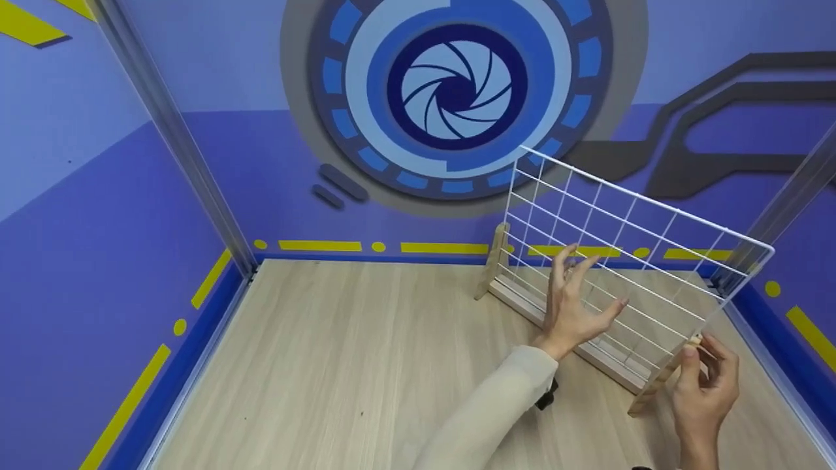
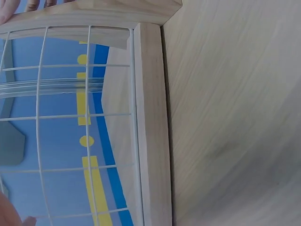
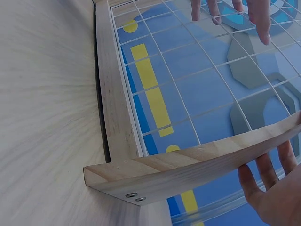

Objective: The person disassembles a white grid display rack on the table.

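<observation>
A white wire grid (image 1: pixel 614 228) stands upright in a wooden frame, with a base bar (image 2: pixel 155 127) along its bottom and a wooden side post (image 3: pixel 197 160) at each end. My left hand (image 1: pixel 575 310) is in front of the grid's middle, fingers spread and thumb apart; whether the fingertips touch the wires I cannot tell. At the right end, my right hand (image 1: pixel 708 385) holds the near side post by its upper part. The right wrist view has its fingers (image 3: pixel 268 172) against the post's outer face, while the thumb is hidden there.
The frame stands slantwise on a light wood-grain table (image 1: pixel 313 352), towards its right side. Blue-purple panels (image 1: pixel 215 176) with yellow marks rise behind and at both sides, joined by metal corner posts (image 1: pixel 170 124). Two screw heads (image 3: pixel 136 197) show low on the side post.
</observation>
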The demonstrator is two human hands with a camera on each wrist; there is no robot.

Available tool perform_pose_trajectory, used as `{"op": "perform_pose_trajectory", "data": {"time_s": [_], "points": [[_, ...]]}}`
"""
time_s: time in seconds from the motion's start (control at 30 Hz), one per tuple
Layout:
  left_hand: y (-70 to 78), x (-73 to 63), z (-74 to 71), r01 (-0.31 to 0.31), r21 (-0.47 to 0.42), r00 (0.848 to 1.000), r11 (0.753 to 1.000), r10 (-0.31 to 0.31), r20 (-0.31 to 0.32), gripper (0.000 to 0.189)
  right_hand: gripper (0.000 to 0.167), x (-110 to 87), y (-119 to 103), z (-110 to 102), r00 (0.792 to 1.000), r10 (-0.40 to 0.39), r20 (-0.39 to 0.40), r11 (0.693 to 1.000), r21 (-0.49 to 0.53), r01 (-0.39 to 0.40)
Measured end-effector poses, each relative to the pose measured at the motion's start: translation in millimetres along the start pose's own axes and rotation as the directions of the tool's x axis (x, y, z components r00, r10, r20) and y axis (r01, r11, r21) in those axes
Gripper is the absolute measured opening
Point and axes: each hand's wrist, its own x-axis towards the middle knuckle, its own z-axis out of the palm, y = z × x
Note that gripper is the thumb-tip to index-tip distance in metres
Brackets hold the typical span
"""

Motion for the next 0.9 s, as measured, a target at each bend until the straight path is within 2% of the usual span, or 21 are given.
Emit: {"op": "perform_pose_trajectory", "data": {"time_s": [0.23,0.37,0.57,0.9], "points": [[2.4,-3.1,6.6,0.009,0.072,0.999,0.997,-0.005,-0.052,0.072,0.040,-2.4,-2.6,1.9,1.000,0.002,-0.005,1.000,0.004,-0.002],[3.8,-3.0,8.7,0.033,0.102,0.998,0.994,-0.026,-0.063,0.067,0.038,-1.5,-4.2,3.7,1.000,-0.008,-0.017,0.999,0.041,0.008],[3.8,-4.2,11.5,0.027,0.151,0.998,0.988,-0.017,-0.067,0.072,0.038,-1.0,-3.0,2.9,0.999,-0.020,-0.029,1.000,0.020,0.021],[6.1,4.7,11.1,0.019,0.210,0.995,0.978,0.002,-0.099,0.069,0.038,0.0,1.7,-1.5,0.997,-0.077,-0.002,0.995,0.056,0.077]]}}
